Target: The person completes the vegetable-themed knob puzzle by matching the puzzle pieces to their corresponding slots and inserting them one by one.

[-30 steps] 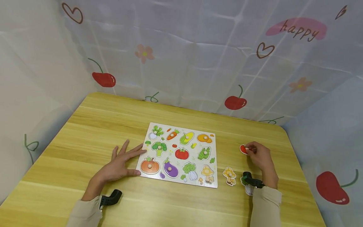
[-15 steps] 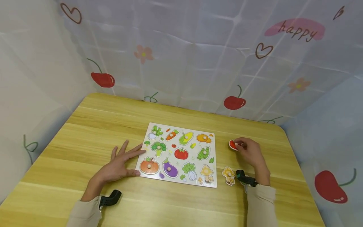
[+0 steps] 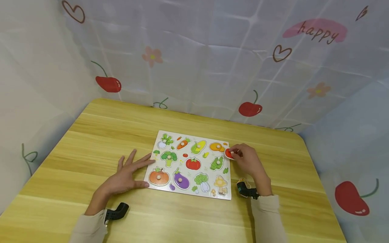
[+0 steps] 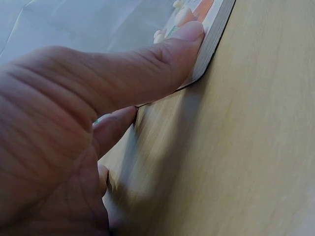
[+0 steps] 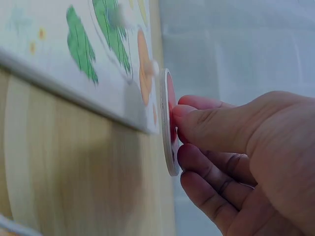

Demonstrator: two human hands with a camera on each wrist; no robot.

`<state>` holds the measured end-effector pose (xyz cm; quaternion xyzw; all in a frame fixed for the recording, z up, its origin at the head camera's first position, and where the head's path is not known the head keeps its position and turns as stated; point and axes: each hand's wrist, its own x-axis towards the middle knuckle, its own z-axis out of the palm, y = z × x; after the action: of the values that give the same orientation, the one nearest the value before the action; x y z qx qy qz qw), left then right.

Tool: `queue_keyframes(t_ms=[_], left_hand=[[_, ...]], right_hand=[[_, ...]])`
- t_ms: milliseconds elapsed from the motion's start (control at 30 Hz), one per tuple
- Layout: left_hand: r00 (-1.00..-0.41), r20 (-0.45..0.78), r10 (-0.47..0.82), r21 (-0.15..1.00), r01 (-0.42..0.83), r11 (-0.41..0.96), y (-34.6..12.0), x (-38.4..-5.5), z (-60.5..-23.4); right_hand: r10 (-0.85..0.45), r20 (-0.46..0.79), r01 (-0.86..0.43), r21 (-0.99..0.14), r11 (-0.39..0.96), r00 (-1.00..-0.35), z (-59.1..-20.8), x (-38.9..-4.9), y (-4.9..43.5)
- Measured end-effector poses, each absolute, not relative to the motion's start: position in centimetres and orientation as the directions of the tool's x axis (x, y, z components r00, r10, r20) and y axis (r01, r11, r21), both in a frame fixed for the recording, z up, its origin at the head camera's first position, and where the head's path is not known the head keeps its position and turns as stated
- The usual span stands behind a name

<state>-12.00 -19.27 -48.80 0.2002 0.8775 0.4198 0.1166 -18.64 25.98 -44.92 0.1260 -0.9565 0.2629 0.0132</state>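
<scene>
A vegetable puzzle board [image 3: 186, 191] lies on the table with several knobbed pieces seated in it. My left hand [image 3: 124, 175] is spread at its left side, thumb [image 4: 172, 54] on the near left corner and index fingertip at the edge. My right hand [image 3: 248, 160] pinches the small knob of a red tomato puzzle piece [image 3: 228, 154] at the board's upper right edge. In the right wrist view that piece [image 5: 168, 123] is seen edge-on near the board's corner. The printed tomato [image 3: 193, 164], bok choy [image 3: 202, 182] and mushroom [image 3: 220, 185] spots show no knobs.
A loose mushroom piece [image 3: 248, 184] lies right of the board, mostly hidden by the right wrist camera [image 3: 247, 191]. The left wrist camera [image 3: 118, 211] hangs over the wooden table [image 3: 170, 222]. A patterned curtain [image 3: 197, 67] stands behind the table's far edge.
My right hand has carried the tomato piece leftward from the right of the table to the board's edge. Its wrist now covers most of the mushroom piece. The left hand has stayed put.
</scene>
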Motion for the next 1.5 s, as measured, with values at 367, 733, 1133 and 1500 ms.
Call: queue_keyframes(t_ms=[367, 733, 1133, 1500], left_hand=[[-0.895, -0.042, 0.444, 0.789, 0.243, 0.564, -19.3, -12.1, -48.8], [-0.894, -0.042, 0.446, 0.788, 0.245, 0.566, -19.3, -12.1, -48.9], [-0.891, -0.033, 0.454, 0.783, 0.259, 0.565, -19.2, -12.2, -49.2], [-0.896, -0.041, 0.443, 0.782, 0.247, 0.573, -19.3, -12.1, -48.9]], right_hand=[[-0.313, 0.135, -0.337, -0.51, 0.791, -0.94, -44.8, -18.1, 22.7], [-0.39, 0.121, -0.397, -0.48, 0.782, -0.913, -45.2, -17.4, 19.0], [-0.507, 0.097, -0.496, -0.427, 0.756, -0.857, -45.8, -16.8, 15.9], [-0.563, 0.058, -0.543, -0.366, 0.756, -0.824, -45.4, -17.0, 13.8]])
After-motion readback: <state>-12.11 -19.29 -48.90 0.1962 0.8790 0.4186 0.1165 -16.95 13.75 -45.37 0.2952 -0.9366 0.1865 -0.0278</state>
